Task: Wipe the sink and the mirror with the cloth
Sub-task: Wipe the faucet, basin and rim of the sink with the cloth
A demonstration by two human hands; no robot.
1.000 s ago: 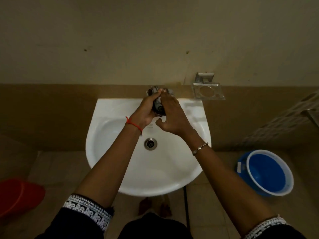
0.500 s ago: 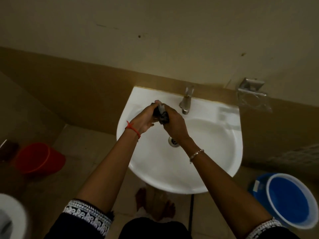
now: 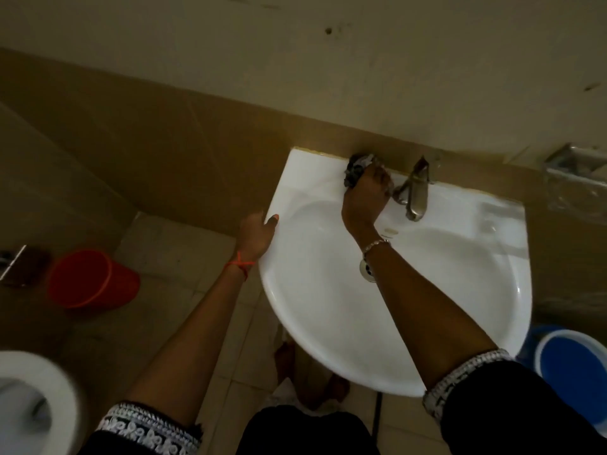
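Observation:
The white wall-mounted sink (image 3: 460,290) fills the middle right of the head view. My right hand (image 3: 366,195) grips a bunched dark grey cloth (image 3: 356,169) and presses it on the sink's back ledge, just left of the metal tap (image 3: 415,192). My left hand (image 3: 256,236) rests on the sink's left rim, thumb on top, fingers hidden under the edge. The drain (image 3: 366,269) is partly covered by my right wrist. No mirror is in view.
A red bucket (image 3: 88,279) stands on the tiled floor at left, a white toilet bowl (image 3: 39,405) at bottom left. A blue bucket (image 3: 571,372) sits under the sink's right side. A metal soap holder (image 3: 578,172) hangs on the wall at right.
Both hands held the cloth together near the tap. Now the left hand has let go and moved to the sink's left rim, and the right hand has carried the cloth to the back ledge. The view swung left.

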